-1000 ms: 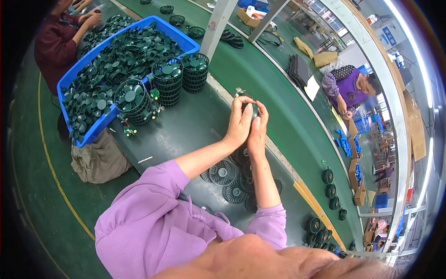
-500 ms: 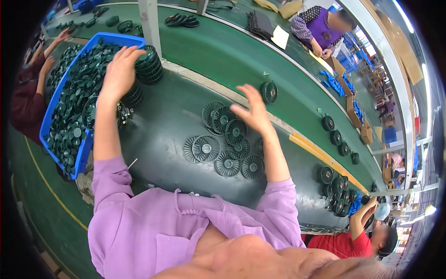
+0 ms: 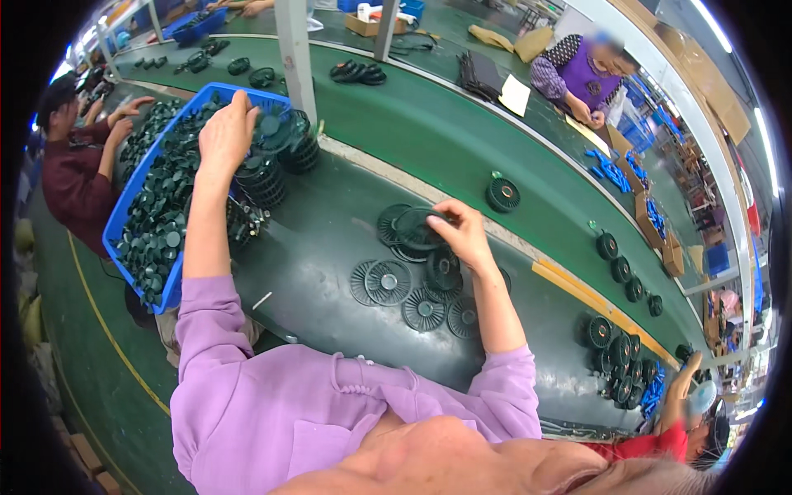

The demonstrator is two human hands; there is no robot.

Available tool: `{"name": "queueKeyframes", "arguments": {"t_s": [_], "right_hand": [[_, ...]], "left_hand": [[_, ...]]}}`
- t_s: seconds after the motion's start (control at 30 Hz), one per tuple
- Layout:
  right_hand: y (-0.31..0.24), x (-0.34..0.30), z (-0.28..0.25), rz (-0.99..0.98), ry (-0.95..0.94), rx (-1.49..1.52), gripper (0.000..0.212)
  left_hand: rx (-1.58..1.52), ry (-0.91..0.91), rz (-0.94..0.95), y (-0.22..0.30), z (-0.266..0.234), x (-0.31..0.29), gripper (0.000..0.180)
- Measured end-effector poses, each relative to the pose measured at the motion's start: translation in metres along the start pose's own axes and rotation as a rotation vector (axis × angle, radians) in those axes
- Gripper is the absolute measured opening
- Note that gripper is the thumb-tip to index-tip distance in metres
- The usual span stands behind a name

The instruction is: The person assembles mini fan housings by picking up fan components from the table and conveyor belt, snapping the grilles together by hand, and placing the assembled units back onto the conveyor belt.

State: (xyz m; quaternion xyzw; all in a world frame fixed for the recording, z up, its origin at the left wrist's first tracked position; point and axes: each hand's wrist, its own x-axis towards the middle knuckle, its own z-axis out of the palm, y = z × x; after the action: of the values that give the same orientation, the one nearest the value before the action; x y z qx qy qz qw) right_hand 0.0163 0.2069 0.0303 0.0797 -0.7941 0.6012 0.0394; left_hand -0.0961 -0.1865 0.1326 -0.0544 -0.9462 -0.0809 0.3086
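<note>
Over the bench (image 3: 326,210), your right hand (image 3: 464,235) is pinching a dark green round grille (image 3: 415,229), its fingers gripping the right edge between thumb and forefinger. That disc is overlapping other loose grilles (image 3: 388,282) from your viewpoint. Farther left, your left hand (image 3: 226,139) is hanging by the blue bin (image 3: 172,287), near stacked basket-shaped housings (image 3: 301,157); cannot tell whether its fingers are holding anything. Small green fan blades (image 3: 165,239) are filling the bin. Beyond the bench, one round fan unit (image 3: 503,194) is resting on the green conveyor belt (image 3: 396,115). Across it, a co-worker in purple (image 3: 590,78) is bending forward.
</note>
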Motion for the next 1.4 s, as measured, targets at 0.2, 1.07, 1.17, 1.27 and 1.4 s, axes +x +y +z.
{"name": "queueKeyframes", "arguments": {"t_s": [0.2, 1.07, 1.17, 1.27, 1.4], "right_hand": [[-0.051, 0.012, 0.02, -0.371, 0.262, 0.23, 0.018], [-0.017, 0.01, 0.062, -0.687, -0.066, -0.454, 0.067], [-0.01, 0.011, 0.074, -0.578, 0.002, -0.165, 0.069], [-0.01, 0.01, 0.09, -0.482, 0.001, 0.009, 0.064], [-0.012, 0.008, 0.103, -0.397, 0.028, 0.183, 0.055]], "left_hand": [[-0.645, 0.076, -0.109, 0.055, 0.019, -0.017, 0.043], [-2.427, -0.653, -0.952, 0.186, 0.08, -0.147, 0.042], [-2.272, -0.342, -0.698, 0.196, 0.079, -0.153, 0.038], [-1.855, -0.05, -0.452, 0.202, 0.078, -0.156, 0.043], [-1.523, 0.09, -0.236, 0.197, 0.075, -0.154, 0.044]]}}
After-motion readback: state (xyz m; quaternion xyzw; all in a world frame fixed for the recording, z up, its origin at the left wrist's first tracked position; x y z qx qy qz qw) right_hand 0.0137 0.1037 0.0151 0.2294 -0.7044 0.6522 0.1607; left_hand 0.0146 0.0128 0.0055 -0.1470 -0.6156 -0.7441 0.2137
